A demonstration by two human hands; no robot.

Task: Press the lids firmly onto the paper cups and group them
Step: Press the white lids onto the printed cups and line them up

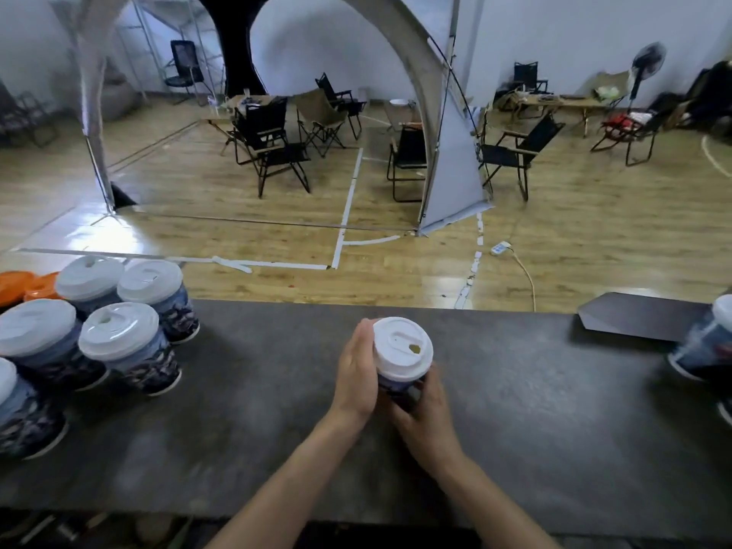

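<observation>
As I read the table (515, 410) from the left, the grouped cups (119, 350) stand at about nine o'clock from my hands. I count five, each under a white lid and packed just beside one another, the nearest cut off by the frame. Behind them, toward ten o'clock, lie two orange pieces (16, 285); I cannot tell what they are.

In the middle, the cup (396, 384) sits between both hands, its lid (402, 348) on top and looking level. Its base is hidden, so I cannot say whether it rests on the table. My left hand (356, 374) lies flat against its nine-o'clock side, fingers straight and together. My right hand (422, 410) curls round the body from five o'clock.

I judge the cup light and soft-walled: a squeeze at mid-height would likely buckle the paper. I would hold it low near the base or just under the stiffer rim, and press on the lid's outer ring, not the thin centre by the sip hole. The smooth plastic may slip.

Toward two o'clock a dark board (641, 315) lies flat. At three o'clock, on the frame edge, is one edge cup (705, 346), lidded, with a sliver of perhaps another below it. That makes seven certain cups.
</observation>
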